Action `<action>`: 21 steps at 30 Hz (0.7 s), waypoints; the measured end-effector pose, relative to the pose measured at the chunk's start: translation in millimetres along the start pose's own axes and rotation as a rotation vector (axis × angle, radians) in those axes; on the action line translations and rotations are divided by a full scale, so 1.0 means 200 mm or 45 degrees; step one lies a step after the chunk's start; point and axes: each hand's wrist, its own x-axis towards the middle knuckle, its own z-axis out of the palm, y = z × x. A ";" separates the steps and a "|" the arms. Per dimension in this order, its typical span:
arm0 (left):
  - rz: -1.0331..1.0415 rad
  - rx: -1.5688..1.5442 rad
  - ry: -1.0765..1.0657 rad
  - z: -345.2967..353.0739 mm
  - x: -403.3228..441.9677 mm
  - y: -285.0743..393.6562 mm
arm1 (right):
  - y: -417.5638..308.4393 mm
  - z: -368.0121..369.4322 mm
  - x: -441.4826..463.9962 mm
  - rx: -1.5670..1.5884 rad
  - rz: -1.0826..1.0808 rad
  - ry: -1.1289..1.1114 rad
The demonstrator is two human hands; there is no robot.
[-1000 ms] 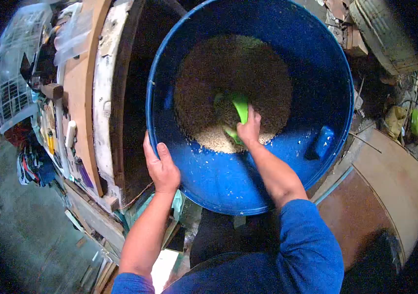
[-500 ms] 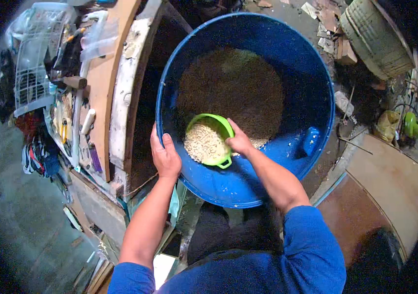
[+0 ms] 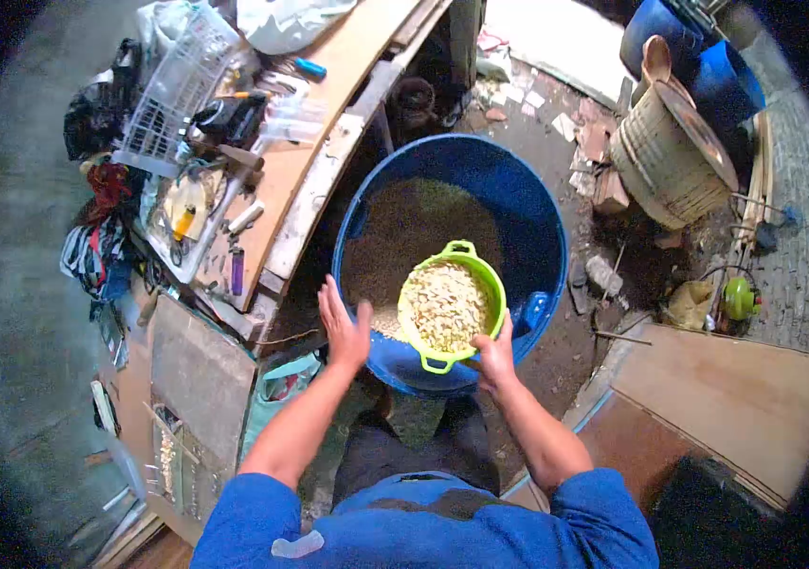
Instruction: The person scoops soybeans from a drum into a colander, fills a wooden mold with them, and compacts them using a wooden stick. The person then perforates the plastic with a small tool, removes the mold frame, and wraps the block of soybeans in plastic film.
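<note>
A lime-green colander-like bowl [image 3: 461,250] with two loop handles is heaped with pale, flaky grains or chips [image 3: 445,305]. My right hand [image 3: 494,356] grips its rim at the lower right, thumb over the edge. Below the bowl stands a large blue drum [image 3: 548,204], with brown granular material [image 3: 395,232] inside and some pale bits near its front wall. My left hand [image 3: 345,330] is at the drum's left side, fingers apart and slightly blurred, holding nothing. A small gap lies between it and the bowl.
On the left, a workbench [image 3: 300,223] carries a white wire basket [image 3: 177,104], a purple lighter [image 3: 236,272] and mixed tools. A rusty metal drum [image 3: 660,156] and rubble stand to the right. Wooden boards [image 3: 722,403] lie at the lower right.
The bowl has come up out of the drum in my right hand and is now level, above the rim. My left hand has left the drum's rim. The view has shifted, showing more floor.
</note>
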 end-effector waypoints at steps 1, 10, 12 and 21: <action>0.076 -0.067 -0.059 -0.03 -0.12 0.05 | -0.05 -0.01 -0.07 0.008 0.010 0.032; -0.649 -1.718 -0.418 -0.01 -0.65 0.40 | -0.15 0.32 -0.71 0.284 -0.289 0.033; -0.558 -1.767 -0.099 -0.14 -0.61 0.52 | -0.11 0.36 -0.75 0.233 -0.356 -0.073; -0.584 -1.804 -0.418 -0.60 -0.36 0.42 | -0.75 0.26 -0.58 -0.308 -0.637 -0.269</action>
